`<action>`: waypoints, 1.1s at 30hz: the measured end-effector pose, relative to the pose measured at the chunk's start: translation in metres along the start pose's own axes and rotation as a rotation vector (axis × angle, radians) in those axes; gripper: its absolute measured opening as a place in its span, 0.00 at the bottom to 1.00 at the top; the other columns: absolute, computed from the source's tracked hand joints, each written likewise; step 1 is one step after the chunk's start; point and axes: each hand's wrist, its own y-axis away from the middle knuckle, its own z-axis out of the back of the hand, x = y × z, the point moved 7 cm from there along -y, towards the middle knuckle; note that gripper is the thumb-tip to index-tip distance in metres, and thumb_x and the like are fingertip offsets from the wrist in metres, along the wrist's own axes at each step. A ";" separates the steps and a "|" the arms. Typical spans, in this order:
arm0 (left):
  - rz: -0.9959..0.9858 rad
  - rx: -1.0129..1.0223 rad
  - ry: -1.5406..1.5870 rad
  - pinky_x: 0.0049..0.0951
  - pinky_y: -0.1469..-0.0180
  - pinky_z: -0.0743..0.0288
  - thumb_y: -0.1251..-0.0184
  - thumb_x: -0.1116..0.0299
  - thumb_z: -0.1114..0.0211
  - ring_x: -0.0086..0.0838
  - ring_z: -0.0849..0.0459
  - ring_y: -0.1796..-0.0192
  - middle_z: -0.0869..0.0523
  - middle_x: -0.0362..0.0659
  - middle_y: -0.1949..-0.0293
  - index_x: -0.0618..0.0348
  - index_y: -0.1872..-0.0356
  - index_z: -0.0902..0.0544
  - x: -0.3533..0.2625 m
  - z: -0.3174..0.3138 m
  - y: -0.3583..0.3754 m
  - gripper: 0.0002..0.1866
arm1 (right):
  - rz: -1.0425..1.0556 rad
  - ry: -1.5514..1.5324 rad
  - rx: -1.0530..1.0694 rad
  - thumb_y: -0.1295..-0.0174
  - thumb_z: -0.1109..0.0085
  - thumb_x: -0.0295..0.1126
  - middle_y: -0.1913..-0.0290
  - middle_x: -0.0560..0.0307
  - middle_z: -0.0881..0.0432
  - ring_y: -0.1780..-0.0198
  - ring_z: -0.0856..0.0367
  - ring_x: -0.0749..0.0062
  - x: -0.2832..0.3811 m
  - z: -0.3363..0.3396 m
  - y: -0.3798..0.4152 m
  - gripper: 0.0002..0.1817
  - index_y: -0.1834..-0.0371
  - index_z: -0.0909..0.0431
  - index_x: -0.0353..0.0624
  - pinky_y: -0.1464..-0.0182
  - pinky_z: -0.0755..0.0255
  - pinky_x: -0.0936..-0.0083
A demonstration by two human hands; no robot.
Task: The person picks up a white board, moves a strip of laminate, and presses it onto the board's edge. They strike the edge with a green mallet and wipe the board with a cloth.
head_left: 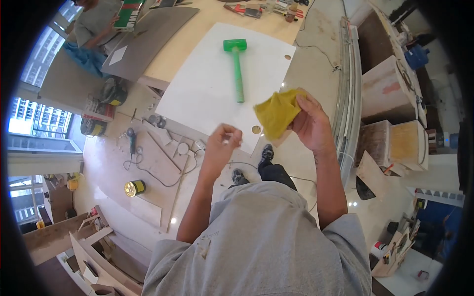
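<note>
A yellow cloth (278, 112) hangs from my right hand (313, 122), pinched between thumb and fingers over the near right part of the white board (197, 84). My left hand (223, 144) is curled closed near the board's front edge. Whether anything sits in its fingers is too small to make out. A green mallet (237, 69) lies on the board beyond both hands, head at the far end and handle toward me. Between my hands, a round hole (256, 129) shows in the board near its edge; another hole (287, 57) is at the far right.
The board rests on a wooden worktable (173, 54). Another person (101, 24) stands at the far left with a green and red box (129, 15). An angle grinder (131, 140), cords and a can (135, 188) are on the left. Long metal profiles (345, 98) run along the right.
</note>
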 end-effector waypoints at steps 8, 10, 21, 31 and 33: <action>-0.099 0.281 -0.154 0.31 0.40 0.22 0.33 0.64 0.18 0.21 0.17 0.48 0.09 0.42 0.52 0.63 0.43 0.12 -0.052 0.007 -0.013 0.22 | -0.081 0.501 0.059 0.25 0.34 0.36 0.63 0.63 0.16 0.60 0.14 0.79 -0.021 -0.004 -0.010 0.10 0.53 0.21 0.43 0.58 0.21 0.78; -0.015 0.244 -0.080 0.29 0.49 0.20 0.30 0.65 0.20 0.18 0.18 0.57 0.09 0.40 0.62 0.65 0.49 0.10 -0.040 0.003 -0.010 0.16 | -0.034 0.567 0.022 0.28 0.32 0.31 0.66 0.62 0.16 0.62 0.14 0.78 -0.008 -0.002 -0.009 0.08 0.57 0.23 0.43 0.57 0.18 0.76; -0.323 -0.073 -0.311 0.37 0.51 0.16 0.20 0.67 0.35 0.41 0.08 0.58 0.07 0.51 0.58 0.61 0.47 0.12 -0.082 0.048 0.022 0.10 | -0.002 0.698 0.108 0.39 0.37 0.10 0.54 0.51 0.13 0.52 0.12 0.69 -0.051 0.009 -0.035 0.16 0.55 0.28 0.41 0.48 0.16 0.73; -0.295 -0.118 -0.740 0.46 0.52 0.15 0.28 0.58 0.28 0.44 0.07 0.56 0.07 0.44 0.56 0.50 0.47 0.12 -0.068 0.044 0.016 0.14 | -0.160 1.071 0.372 0.36 0.25 0.25 0.40 0.58 0.15 0.36 0.19 0.71 -0.098 -0.058 -0.051 0.26 0.34 0.21 0.40 0.29 0.27 0.70; -0.206 -0.084 -0.777 0.41 0.48 0.14 0.33 0.56 0.24 0.42 0.08 0.47 0.09 0.44 0.44 0.48 0.40 0.15 -0.069 0.046 0.013 0.22 | -0.357 1.011 0.339 0.30 0.27 0.30 0.43 0.57 0.14 0.38 0.19 0.74 -0.132 -0.012 -0.054 0.23 0.34 0.20 0.43 0.28 0.28 0.75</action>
